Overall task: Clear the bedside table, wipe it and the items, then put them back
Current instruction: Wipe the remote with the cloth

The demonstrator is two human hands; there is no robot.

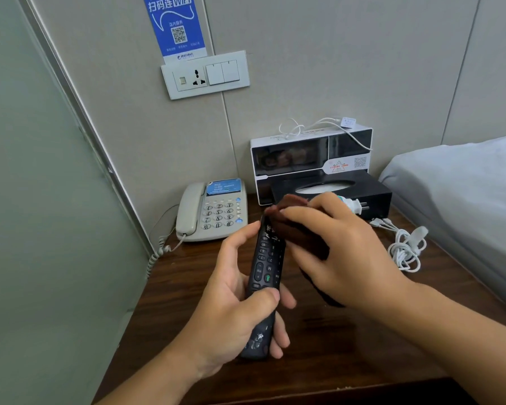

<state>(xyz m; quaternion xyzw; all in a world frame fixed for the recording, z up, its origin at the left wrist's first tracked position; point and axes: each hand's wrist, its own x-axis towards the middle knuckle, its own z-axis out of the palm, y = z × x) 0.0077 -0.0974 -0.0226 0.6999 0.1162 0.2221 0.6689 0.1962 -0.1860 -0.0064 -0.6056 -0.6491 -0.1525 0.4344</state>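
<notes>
My left hand (234,305) grips a long black remote control (265,267) above the dark wooden bedside table (187,276), buttons facing up. My right hand (342,252) presses a dark brown cloth (295,232) against the remote's upper end and right side. On the table behind stand a grey desk phone (214,211), a black tissue box (333,191) and a white-and-black box (310,156). A white plug adapter (354,206) pokes out behind my right hand, its base hidden.
A coiled white charging cable (406,247) lies on the table's right side near the bed (465,185). Another white cable and charger (327,127) rest on top of the box. A wall socket panel (206,74) sits above the phone. A wall panel closes the left side.
</notes>
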